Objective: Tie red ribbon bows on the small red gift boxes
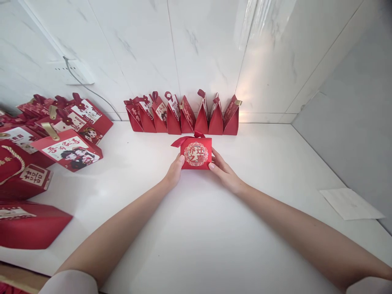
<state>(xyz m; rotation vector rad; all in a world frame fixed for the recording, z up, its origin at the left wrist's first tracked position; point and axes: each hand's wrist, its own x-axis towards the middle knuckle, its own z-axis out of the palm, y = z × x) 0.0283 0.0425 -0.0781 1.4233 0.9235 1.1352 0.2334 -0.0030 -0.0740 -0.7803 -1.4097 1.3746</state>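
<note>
Between both hands is a small red gift box (pixel 196 153) with gold lettering in a round ornate frame and a red ribbon (pixel 180 141) on top. My left hand (pixel 175 170) is closed on its left side, thumb at the front edge. On the right side my right hand (pixel 226 171) grips it, thumb on the lower front corner and fingers behind. The box is right in front of a row of red wedge-shaped gift boxes (pixel 174 124) with ribbon loops, which stand along the wall.
Many red gift boxes (pixel 72 149) with printed couples and ribbon handles crowd the left side of the white table (pixel 190 237). A grey cable (pixel 92 90) hangs from a wall socket (pixel 72 72). A white sheet (pixel 352 203) lies at the right, beside a grey panel (pixel 352 110).
</note>
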